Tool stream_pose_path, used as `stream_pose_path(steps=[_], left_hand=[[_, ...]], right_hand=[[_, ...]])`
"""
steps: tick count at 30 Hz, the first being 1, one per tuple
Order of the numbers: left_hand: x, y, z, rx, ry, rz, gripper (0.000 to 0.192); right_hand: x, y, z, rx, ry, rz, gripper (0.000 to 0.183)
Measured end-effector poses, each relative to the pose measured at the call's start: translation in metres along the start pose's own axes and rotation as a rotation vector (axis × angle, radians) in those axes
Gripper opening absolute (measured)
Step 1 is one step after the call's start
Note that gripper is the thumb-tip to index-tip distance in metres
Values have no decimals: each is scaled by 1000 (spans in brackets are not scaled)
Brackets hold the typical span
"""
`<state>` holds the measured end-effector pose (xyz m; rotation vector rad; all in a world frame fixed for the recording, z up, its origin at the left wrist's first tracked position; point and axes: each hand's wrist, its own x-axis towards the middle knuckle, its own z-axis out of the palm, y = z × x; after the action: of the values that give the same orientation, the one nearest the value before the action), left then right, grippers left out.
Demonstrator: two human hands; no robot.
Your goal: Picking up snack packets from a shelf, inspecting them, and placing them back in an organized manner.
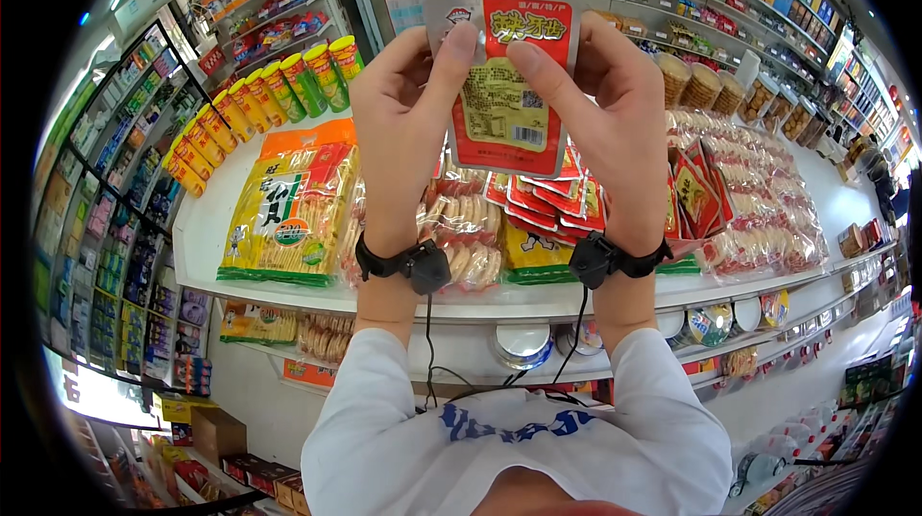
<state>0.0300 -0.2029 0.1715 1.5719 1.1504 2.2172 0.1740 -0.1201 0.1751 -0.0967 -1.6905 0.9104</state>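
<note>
Between both hands I hold up a red and silver foil snack pouch (515, 116) with a printed yellow panel and a barcode facing me. My left hand (403, 105) pinches its left side, thumb on the front near the top. On the other side my right hand (612, 105) grips it, thumb pressed below the yellow title lettering. Underneath, a loose pile of similar red pouches (555, 203) lies on the white shelf top, partly hidden by the held pouch. More red pouches (699, 188) stand in a cluster right of my right wrist. Each wrist wears a black strapped device with a cable.
Left lies a large yellow bag of rice crackers (288, 206), with a curved row of snack canisters (248, 102) behind it. Clear-wrapped round crackers (756, 192) cover the right side, near plastic jars (702, 87). A lower shelf holds round tins (522, 343). Stocked racks (122, 213) surround the display.
</note>
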Motion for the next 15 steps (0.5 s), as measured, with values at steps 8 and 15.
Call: stream_pose_path(steps=[8, 15], left_hand=[[-2, -6, 3, 38, -17, 28, 30], [-14, -12, 21, 15, -95, 227, 68]], right_hand=[[-1, 1, -5, -70, -15, -15, 20], [9, 7, 2, -321, 198, -356, 21]])
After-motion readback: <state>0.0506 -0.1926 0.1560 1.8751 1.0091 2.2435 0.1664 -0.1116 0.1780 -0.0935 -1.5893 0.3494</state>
